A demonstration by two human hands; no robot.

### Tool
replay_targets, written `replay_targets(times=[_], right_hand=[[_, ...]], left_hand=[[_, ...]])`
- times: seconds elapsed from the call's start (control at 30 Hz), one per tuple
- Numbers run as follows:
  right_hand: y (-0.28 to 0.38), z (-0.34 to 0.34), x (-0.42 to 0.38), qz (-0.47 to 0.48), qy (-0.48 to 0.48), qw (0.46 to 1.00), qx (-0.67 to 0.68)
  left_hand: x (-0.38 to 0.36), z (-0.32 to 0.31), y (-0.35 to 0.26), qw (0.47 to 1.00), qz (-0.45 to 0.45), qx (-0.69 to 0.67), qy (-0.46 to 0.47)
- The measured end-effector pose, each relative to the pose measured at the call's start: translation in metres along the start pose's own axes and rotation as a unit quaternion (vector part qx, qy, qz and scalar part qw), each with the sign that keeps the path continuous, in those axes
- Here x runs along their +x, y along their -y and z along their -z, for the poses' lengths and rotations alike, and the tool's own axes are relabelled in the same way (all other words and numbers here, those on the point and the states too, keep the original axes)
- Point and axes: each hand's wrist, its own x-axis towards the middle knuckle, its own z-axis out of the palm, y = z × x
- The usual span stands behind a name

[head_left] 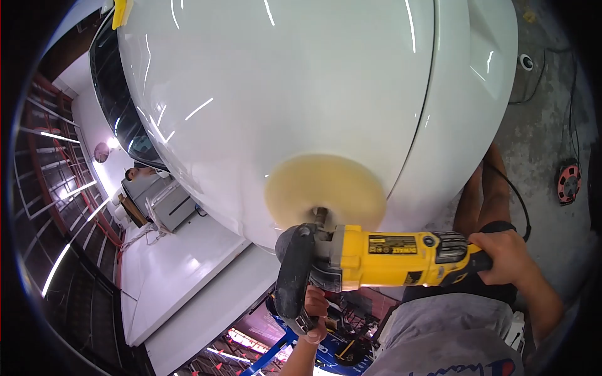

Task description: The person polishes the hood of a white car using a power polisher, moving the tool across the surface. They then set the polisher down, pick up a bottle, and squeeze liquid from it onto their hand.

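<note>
- Right hand (505, 257): closed round rear of yellow polisher (395, 250)
- Left hand (316, 308): curled round its black front handle (293, 269)
- Yellow pad (326, 182): blurred, against white car panel (282, 81)

A: Which colours mark the polisher (407, 257)?

B: Yellow body, black handle (292, 276); dark label (392, 244) with yellow lettering. The pad (323, 178), near the lower edge of the panel (269, 94), is pale yellow.

A: And the panel itself?

B: Glossy white, patterned with bright streaks; a yellow strip (118, 14) marks its upper left corner.

A: The remaining items?

B: Shirt (439, 332): grey, dark blue and red lettering. Floor (533, 144): mottled grey. Cable reel (569, 182), towards its right edge: orange-red and black.
</note>
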Motion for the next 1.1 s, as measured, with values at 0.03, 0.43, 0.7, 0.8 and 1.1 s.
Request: replay_targets(times=[0.03,0.43,0.7,0.8,1.1], right_hand=[[0.002,0.006,-0.002,-0.003,-0.014,1.000,0.003],[0.073,0.047,0.036,-0.022,0.025,0.996,0.079],[0.124,0.080,0.079,0.027,0.053,0.993,0.098],[0.145,0.083,0.096,0.062,0.080,0.983,0.155],[0.186,0.072,0.145,0.089,0.165,0.953,0.238]], left_hand=[[0.006,-0.003,-0.004,1.000,-0.002,-0.004,0.002],[0.095,0.065,-0.031,1.000,-0.006,-0.024,0.009],[0.165,0.124,-0.039,0.998,0.010,-0.058,0.019],[0.190,0.147,-0.039,0.997,0.018,-0.076,0.000],[0.219,0.205,-0.022,0.994,0.051,-0.094,-0.023]])
